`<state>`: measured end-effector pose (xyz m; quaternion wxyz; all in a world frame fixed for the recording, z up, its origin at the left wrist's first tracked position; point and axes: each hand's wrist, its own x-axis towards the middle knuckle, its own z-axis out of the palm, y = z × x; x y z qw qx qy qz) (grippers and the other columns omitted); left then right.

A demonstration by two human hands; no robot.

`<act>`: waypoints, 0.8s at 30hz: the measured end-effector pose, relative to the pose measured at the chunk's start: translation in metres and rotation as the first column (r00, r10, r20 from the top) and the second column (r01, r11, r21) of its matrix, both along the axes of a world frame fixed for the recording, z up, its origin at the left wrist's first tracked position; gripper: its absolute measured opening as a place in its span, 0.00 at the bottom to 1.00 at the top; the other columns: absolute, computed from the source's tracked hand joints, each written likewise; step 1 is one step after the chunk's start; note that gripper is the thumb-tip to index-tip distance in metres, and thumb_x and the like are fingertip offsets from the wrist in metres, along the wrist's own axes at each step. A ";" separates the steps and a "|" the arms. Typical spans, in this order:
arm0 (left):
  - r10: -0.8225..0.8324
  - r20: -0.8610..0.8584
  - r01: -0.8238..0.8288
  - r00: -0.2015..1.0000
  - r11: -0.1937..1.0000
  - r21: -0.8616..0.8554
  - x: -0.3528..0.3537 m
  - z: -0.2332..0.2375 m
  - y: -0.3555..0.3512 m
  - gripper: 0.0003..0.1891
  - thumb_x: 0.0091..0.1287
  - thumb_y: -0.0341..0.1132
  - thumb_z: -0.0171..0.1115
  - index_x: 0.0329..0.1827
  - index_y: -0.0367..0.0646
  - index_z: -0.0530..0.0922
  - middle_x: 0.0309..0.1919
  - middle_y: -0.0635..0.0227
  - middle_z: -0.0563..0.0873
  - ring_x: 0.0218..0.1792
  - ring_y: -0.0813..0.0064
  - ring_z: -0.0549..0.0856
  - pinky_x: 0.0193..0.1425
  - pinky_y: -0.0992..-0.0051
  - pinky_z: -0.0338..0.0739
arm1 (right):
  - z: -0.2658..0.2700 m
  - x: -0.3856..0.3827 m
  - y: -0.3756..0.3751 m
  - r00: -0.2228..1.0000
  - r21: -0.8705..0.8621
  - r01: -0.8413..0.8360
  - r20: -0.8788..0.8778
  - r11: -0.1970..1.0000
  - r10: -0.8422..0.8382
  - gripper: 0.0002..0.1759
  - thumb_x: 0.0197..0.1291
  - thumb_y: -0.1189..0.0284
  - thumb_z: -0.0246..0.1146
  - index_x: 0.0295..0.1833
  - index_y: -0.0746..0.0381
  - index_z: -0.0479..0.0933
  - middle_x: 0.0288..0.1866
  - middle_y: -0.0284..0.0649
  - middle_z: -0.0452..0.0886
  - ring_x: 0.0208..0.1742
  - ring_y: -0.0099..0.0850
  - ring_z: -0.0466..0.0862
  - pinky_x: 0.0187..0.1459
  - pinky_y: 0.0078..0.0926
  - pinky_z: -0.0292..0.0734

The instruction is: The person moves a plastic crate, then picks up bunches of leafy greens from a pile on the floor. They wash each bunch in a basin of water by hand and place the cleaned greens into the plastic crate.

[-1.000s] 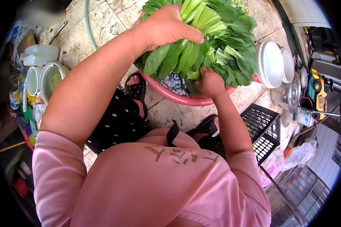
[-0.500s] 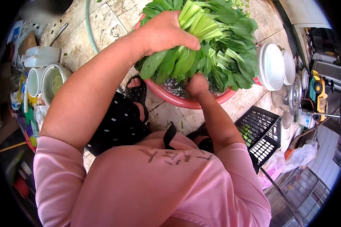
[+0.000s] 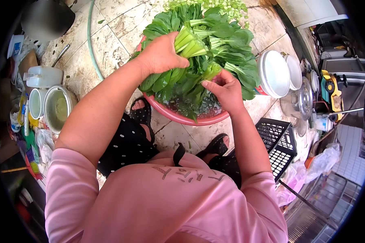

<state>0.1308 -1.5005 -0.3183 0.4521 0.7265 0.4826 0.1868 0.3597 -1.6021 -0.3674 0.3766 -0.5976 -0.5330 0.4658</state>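
Observation:
A red basin (image 3: 176,116) of water on the tiled floor is heaped with leafy greens (image 3: 231,44). My left hand (image 3: 162,54) grips a bunch of greens (image 3: 189,43), its pale cut stalks pointing up and its leaves hanging down over the water at the left. My right hand (image 3: 227,90) pinches one head of greens (image 3: 211,71) near its stalk end, just right of that bunch. The leaves of this head hang down into the basin, where bubbly water shows at the near side.
A black crate (image 3: 276,141) stands at the right, with white tubs (image 3: 275,74) beyond it. Tubs and a plastic container (image 3: 44,77) stand at the left. A green hose (image 3: 91,44) crosses the tiles. Cut stalk ends (image 3: 231,9) lie behind the basin.
My right hand has come up out of the basin water with a head of greens. My left hand still holds its bunch. The whole view has shifted slightly.

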 end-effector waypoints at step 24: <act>0.216 0.703 0.259 0.678 0.824 -0.504 0.057 0.005 -0.058 0.39 0.58 0.39 0.70 0.70 0.39 0.58 0.62 0.60 0.72 0.63 0.69 0.71 0.66 0.69 0.67 | 0.043 -0.036 -0.012 0.987 0.175 0.126 0.073 0.977 -0.140 0.56 0.46 0.62 0.77 0.74 0.65 0.48 0.62 0.48 0.74 0.62 0.40 0.76 0.62 0.34 0.70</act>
